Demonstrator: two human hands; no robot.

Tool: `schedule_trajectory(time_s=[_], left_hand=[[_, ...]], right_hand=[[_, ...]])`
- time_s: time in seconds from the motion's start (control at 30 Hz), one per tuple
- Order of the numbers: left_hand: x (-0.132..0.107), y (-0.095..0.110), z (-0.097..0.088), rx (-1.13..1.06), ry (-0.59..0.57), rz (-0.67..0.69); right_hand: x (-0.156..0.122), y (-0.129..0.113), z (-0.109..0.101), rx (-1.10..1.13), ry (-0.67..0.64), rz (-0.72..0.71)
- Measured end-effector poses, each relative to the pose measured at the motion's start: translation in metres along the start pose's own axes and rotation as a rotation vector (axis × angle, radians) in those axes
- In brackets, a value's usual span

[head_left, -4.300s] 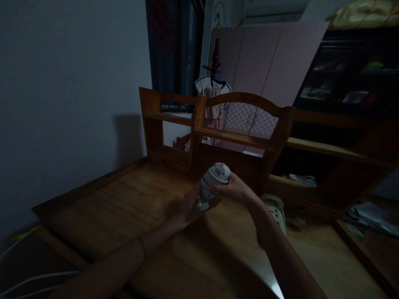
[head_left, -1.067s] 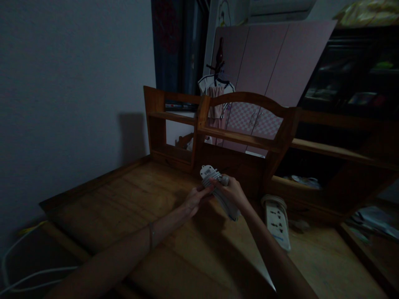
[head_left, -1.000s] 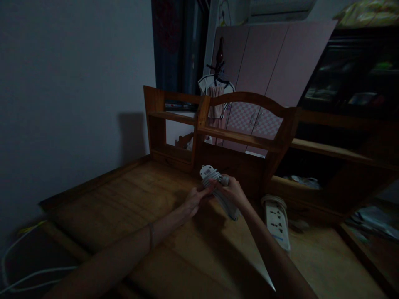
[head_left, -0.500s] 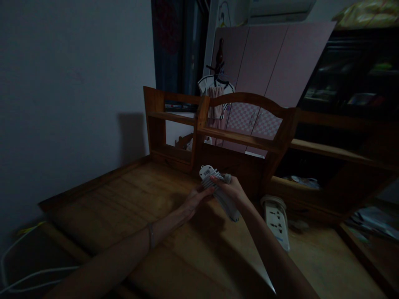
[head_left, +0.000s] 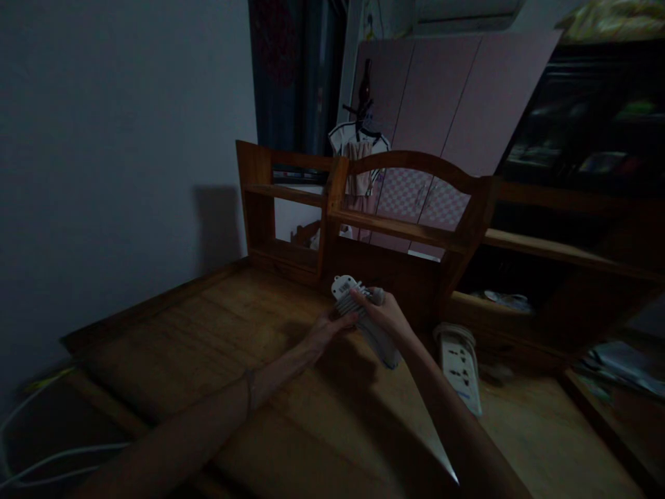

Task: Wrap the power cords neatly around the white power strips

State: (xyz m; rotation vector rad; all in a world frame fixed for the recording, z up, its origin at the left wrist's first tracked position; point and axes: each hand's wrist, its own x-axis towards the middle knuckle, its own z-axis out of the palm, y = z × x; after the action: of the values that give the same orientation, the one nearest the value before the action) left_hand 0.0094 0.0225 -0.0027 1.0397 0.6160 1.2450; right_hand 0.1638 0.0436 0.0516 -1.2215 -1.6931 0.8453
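Observation:
A white power strip with its cord wound around it (head_left: 347, 294) is held above the wooden desk (head_left: 218, 346). My right hand (head_left: 383, 320) is wrapped over its top, fingers closed on the coils. My left hand (head_left: 326, 331) comes from below left, its fingertips closed on the strip's lower edge. The room is dim and fine detail is lost.
A second white power strip (head_left: 459, 366) lies on the desk to the right of my arms. A wooden shelf unit (head_left: 395, 229) stands at the desk's back edge. White cables (head_left: 36, 457) hang at the lower left. The grey wall bounds the left side.
Since 4.3 s ago the strip has been turned from end-on to lying lengthwise in my hands. Over the last second both hands have barely shifted.

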Motion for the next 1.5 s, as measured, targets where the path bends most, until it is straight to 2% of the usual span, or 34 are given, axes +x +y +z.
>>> schedule_trajectory(time_s=[0.17, 0.27, 0.4, 0.87, 1.03, 1.2, 1.5], left_hand=[[0.000, 0.000, 0.000, 0.075, -0.039, 0.080], [0.000, 0.000, -0.001, 0.085, -0.036, 0.079], [-0.001, 0.001, 0.000, 0.063, -0.047, 0.069], [-0.003, -0.004, 0.003, 0.036, -0.093, 0.059], [-0.004, -0.001, 0.004, -0.023, -0.064, -0.015], [-0.007, 0.003, 0.006, -0.054, -0.044, -0.076], [-0.006, -0.002, 0.004, -0.054, -0.058, -0.083]], right_hand=[[-0.004, -0.009, -0.001, 0.060, -0.019, -0.026], [-0.006, -0.013, 0.000, 0.191, -0.060, -0.071], [-0.005, -0.013, 0.001, 0.279, -0.074, -0.058], [-0.001, -0.008, -0.001, 0.216, 0.005, 0.007], [-0.001, -0.010, 0.000, 0.213, 0.036, -0.008], [-0.003, -0.013, -0.001, 0.236, 0.008, -0.013], [-0.004, -0.016, -0.001, 0.221, 0.009, 0.031]])
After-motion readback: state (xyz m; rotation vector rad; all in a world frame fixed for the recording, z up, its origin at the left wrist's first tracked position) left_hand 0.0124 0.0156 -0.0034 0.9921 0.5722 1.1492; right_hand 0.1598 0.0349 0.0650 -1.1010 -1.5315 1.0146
